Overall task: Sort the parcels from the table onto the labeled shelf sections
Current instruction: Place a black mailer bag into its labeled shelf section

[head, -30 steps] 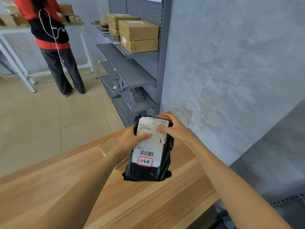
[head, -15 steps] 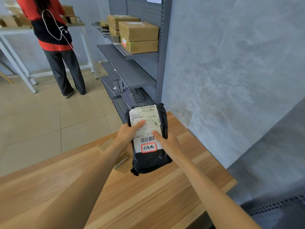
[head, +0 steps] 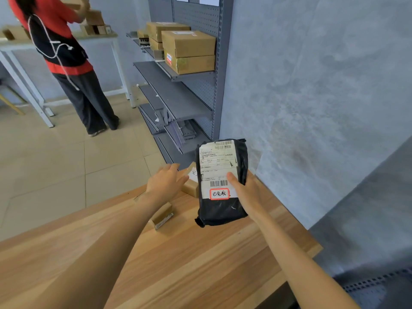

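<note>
Gripping black parcel (head: pixel 223 186) one-handed with right hand (head: pixel 246 192), left hand (head: pixel 166 185) spread free, so could easily slip onto worktop (head: pixel 200 264).

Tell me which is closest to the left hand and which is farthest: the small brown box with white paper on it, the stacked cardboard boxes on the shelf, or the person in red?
From the left hand:
1. Small brown box, right beside its fingertips on the wooden table.
2. Stacked cardboard boxes, up on the grey shelf ahead, to the right.
3. Person in red, across the floor on the far left.
</note>
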